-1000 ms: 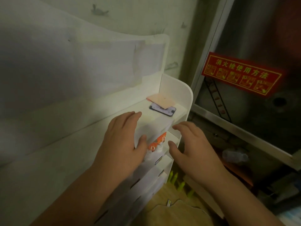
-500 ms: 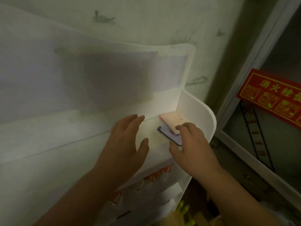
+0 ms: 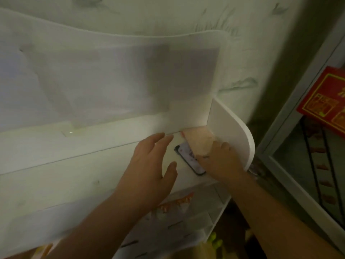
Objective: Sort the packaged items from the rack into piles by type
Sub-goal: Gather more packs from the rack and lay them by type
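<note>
Since half a second ago I see the right hand has dropped onto the pink flat packet at the top shelf's right rear corner of the white rack; grip unclear. It overlaps a dark-edged glossy packet. Left hand hovers open, fingers spread, empty.

The only view comes from a camera worn on the person's head, looking forward and steeply down from close above the top shelf of a white plastic rack set against a pale marked wall. Both forearms enter from the bottom edge, and a red sign with yellow print cuts the right edge; with one view, nothing overlaps.
</note>
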The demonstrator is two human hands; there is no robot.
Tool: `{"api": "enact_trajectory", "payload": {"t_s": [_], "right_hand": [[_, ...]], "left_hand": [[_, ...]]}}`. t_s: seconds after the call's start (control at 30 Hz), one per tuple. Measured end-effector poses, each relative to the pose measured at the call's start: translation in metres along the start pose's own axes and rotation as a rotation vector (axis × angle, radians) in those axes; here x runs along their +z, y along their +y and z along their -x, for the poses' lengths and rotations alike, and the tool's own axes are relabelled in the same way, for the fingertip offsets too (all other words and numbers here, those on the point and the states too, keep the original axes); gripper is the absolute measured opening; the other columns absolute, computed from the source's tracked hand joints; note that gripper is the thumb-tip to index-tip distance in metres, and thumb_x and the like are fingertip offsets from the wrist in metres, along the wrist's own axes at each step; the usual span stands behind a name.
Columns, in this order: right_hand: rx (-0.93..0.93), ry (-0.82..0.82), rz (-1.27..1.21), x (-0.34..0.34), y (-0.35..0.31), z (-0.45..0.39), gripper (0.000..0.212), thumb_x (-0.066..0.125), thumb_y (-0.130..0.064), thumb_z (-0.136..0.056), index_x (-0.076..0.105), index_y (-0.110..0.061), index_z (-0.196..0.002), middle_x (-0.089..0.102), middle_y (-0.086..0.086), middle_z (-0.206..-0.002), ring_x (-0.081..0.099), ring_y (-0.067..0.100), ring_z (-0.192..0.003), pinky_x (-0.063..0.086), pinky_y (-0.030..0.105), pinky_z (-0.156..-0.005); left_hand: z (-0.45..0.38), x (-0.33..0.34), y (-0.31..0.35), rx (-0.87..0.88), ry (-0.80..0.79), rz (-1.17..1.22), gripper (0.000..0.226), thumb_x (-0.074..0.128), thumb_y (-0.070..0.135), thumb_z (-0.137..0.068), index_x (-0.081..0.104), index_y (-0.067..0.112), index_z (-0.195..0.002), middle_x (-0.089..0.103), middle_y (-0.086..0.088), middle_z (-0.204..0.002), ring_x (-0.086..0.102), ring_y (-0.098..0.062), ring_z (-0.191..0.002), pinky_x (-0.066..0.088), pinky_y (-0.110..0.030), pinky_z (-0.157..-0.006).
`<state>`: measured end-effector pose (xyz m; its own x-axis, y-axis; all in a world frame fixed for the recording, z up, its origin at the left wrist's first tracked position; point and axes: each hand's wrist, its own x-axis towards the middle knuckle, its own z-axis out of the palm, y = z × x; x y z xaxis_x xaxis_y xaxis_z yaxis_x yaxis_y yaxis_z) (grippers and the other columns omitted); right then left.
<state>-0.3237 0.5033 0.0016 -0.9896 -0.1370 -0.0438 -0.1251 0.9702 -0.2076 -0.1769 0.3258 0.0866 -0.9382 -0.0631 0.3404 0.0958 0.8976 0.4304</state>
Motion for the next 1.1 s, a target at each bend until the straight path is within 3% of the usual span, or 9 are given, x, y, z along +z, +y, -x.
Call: {"api": "enact_trajectory", "payload": {"t_s": [0.03,0.17,0.27,0.37,0.47,0.57,0.7,0.93,1.1], "right_hand": [[-0.01,-0.02,0.008,0.008,0.003,-0.007,0.116,-0.005,-0.092,-0.067,0.046,-0.009,-0.13,0.053,0.017,-0.128,0.053,0.033,-0.111,0.045,0.045,-0.097],[0.026,-0.069,0.02,0.013,-0.003,-0.019,0.113,0.034,-0.089,-0.073,0.035,0.0,-0.142,0.048,0.025,-0.139,0.048,0.04,-0.125,0.041,0.047,-0.105],[0.01,-0.021,0.051,0.019,-0.01,-0.031,0.121,0.024,-0.093,-0.065,0.039,-0.001,-0.141,0.055,0.024,-0.134,0.054,0.04,-0.12,0.044,0.049,-0.103],[0.032,-0.065,0.03,0.013,-0.015,-0.034,0.115,0.038,-0.087,-0.071,0.033,0.002,-0.144,0.048,0.026,-0.139,0.048,0.042,-0.125,0.038,0.047,-0.107],[0.026,-0.038,0.008,0.007,-0.013,-0.037,0.108,0.047,-0.083,-0.06,0.043,-0.002,-0.133,0.054,0.021,-0.13,0.053,0.038,-0.116,0.044,0.046,-0.1],[0.008,-0.051,-0.021,0.005,-0.01,-0.042,0.11,0.04,-0.085,-0.052,0.045,-0.009,-0.131,0.055,0.016,-0.125,0.055,0.034,-0.112,0.048,0.044,-0.094],[-0.088,-0.099,-0.013,-0.002,0.003,-0.044,0.12,0.008,-0.1,-0.046,0.043,-0.021,-0.131,0.053,0.008,-0.122,0.051,0.027,-0.105,0.039,0.039,-0.08],[-0.1,-0.066,-0.13,-0.057,0.012,0.006,0.102,0.061,-0.079,-0.058,0.036,-0.016,-0.135,0.048,0.01,-0.124,0.052,0.028,-0.11,0.046,0.039,-0.089],[-0.096,-0.063,-0.276,-0.079,0.021,0.031,0.108,0.074,-0.071,-0.055,0.028,-0.024,-0.14,0.043,0.006,-0.129,0.051,0.025,-0.117,0.05,0.041,-0.093]], "left_hand": [[-0.001,0.004,0.002,-0.004,-0.004,-0.006,0.065,0.054,0.039,-0.092,0.025,0.034,-0.149,0.025,0.012,-0.153,0.019,-0.004,-0.138,0.013,-0.016,-0.106],[-0.002,0.013,0.004,-0.037,-0.023,-0.025,0.064,0.053,0.039,-0.092,0.026,0.033,-0.149,0.027,0.011,-0.154,0.019,-0.005,-0.139,0.014,-0.018,-0.108],[0.0,0.017,0.004,-0.061,-0.033,-0.042,0.064,0.054,0.038,-0.091,0.027,0.033,-0.149,0.029,0.009,-0.153,0.02,-0.007,-0.14,0.014,-0.019,-0.108],[0.001,0.019,0.004,-0.076,-0.041,-0.049,0.064,0.053,0.038,-0.092,0.026,0.033,-0.149,0.028,0.01,-0.154,0.019,-0.007,-0.14,0.014,-0.02,-0.109],[0.0,0.021,0.003,-0.076,-0.041,-0.06,0.064,0.053,0.038,-0.092,0.026,0.032,-0.149,0.029,0.01,-0.153,0.019,-0.007,-0.14,0.014,-0.021,-0.11],[-0.001,0.024,0.003,-0.08,-0.041,-0.06,0.064,0.054,0.037,-0.092,0.027,0.033,-0.149,0.029,0.009,-0.153,0.02,-0.008,-0.14,0.016,-0.022,-0.111],[-0.003,0.035,0.004,-0.1,-0.062,-0.037,0.065,0.054,0.04,-0.092,0.025,0.033,-0.149,0.029,0.011,-0.153,0.02,-0.007,-0.139,0.017,-0.022,-0.11],[-0.021,0.066,0.01,-0.146,-0.138,-0.04,0.071,0.056,0.054,-0.088,0.027,0.031,-0.148,0.033,0.007,-0.151,0.025,-0.011,-0.137,0.018,-0.022,-0.107],[-0.036,0.089,0.012,-0.178,-0.197,-0.055,0.087,0.058,0.07,-0.076,0.031,0.028,-0.147,0.037,0.004,-0.147,0.03,-0.016,-0.134,0.027,-0.031,-0.11]]}}
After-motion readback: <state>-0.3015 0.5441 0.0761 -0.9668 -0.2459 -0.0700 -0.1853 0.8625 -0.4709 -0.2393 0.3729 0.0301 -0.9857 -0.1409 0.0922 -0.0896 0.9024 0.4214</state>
